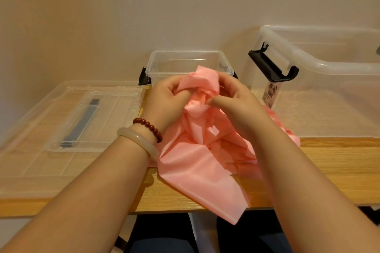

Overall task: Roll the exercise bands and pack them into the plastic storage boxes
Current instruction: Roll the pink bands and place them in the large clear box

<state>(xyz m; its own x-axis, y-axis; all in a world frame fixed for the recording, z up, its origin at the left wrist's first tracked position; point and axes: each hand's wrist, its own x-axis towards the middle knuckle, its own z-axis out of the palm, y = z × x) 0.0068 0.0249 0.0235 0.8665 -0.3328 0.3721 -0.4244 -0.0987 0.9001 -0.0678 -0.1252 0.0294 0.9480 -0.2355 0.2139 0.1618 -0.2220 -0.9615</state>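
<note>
The soft pink exercise band (197, 150), a thin wide sheet, is bunched between both hands, a little above the wooden desk (339, 168). The left hand (166, 96) pinches the crumpled upper end with thumb and curled fingers. The right hand (232, 96) holds the same end from the other side, its fingers also curled round the folds. Both grips are therefore pressed on the band, and they are very near each other. Perhaps the end is rolled inside the grip, but the folds hide it and I cannot tell.

Below the grip the band falls in loose folds, lies on the desk and hangs over its near edge.

Just behind the grip stands a small clear plastic box (149, 65) with black latches, its top open. To the right of the grip stands a large clear plastic box (329, 61) with a black clip handle (271, 65) and a small label (270, 93) on its wall. To the left of the grip a flat clear plastic lid (115, 109) with a dark handle lies on the desk.

On the left wrist, below the grip, sit a dark red bead bracelet (149, 127) and a pale smooth bangle (136, 138).
</note>
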